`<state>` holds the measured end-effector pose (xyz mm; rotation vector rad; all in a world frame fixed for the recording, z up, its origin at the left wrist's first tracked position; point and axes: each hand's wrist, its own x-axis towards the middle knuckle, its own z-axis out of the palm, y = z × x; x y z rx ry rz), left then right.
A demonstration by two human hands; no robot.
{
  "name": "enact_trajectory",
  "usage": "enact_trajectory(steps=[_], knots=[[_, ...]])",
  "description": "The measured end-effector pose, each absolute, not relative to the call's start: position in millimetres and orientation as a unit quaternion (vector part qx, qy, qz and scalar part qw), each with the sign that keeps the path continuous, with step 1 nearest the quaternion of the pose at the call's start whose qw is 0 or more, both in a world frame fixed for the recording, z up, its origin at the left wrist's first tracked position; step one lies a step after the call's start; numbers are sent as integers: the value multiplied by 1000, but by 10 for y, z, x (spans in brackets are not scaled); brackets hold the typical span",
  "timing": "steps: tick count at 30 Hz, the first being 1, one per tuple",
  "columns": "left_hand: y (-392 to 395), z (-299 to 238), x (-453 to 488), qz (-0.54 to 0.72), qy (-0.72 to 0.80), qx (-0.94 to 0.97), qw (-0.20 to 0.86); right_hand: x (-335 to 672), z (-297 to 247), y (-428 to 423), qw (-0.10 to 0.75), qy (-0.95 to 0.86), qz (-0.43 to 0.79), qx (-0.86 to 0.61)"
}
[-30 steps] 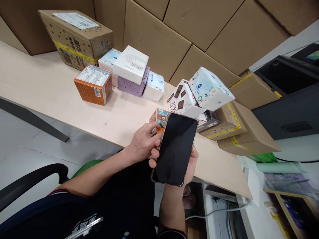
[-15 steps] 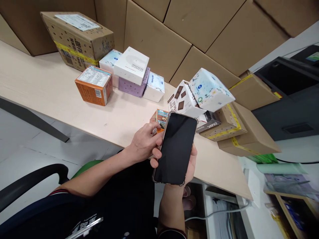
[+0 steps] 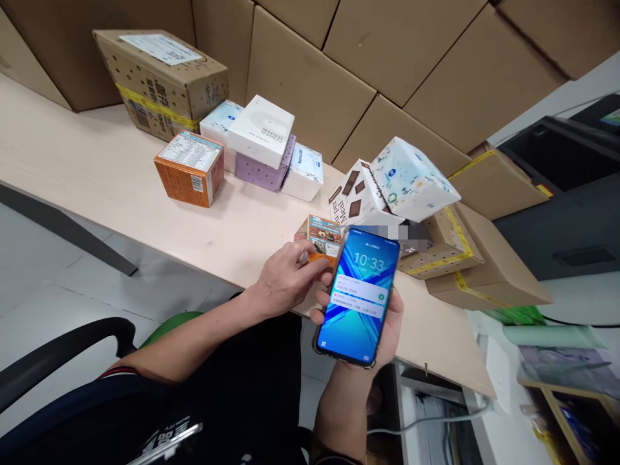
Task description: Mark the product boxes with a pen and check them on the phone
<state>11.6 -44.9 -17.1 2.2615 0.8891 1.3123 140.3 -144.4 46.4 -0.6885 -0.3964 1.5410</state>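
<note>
My right hand (image 3: pixel 390 323) is closed around a smartphone (image 3: pixel 356 300), its fingertips curling over the left edge. The phone has a clear case, and its lit blue lock screen reads 10:33 with two notifications. Just left of the phone, my left hand (image 3: pixel 285 278) is loosely curled, with a gap between thumb and index finger. I see nothing clearly held in it. Behind that hand stands a small orange box marked 308 (image 3: pixel 322 236), partly covered by the fingers and the phone.
Along the table (image 3: pixel 111 187) stand an orange box (image 3: pixel 188 171), a white power bank box (image 3: pixel 261 132) on a purple box (image 3: pixel 259 173), and tissue packs (image 3: pixel 304 171). To the right are a white meal box (image 3: pixel 356 194), another tissue pack (image 3: pixel 411 177) and taped cartons (image 3: pixel 484 278). Cartons line the back.
The phone's screen has gone from black to a lit lock screen. Both hands and the phone appear slightly further right in view, as the whole scene shifts a little.
</note>
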Motion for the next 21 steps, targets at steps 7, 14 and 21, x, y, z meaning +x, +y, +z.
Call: enact_trajectory(steps=[7,14,21], knots=[[-410,-226,92,485,289,822,73,1987,527,-1874,620,-251,291,-684],[-416,-254,97,525,267,806,64,2816,216,-2126,304,-343,11,-889],[-418,-269,93,534,266,802,-36,3066,-28,-2090,127,-370,2,-920]])
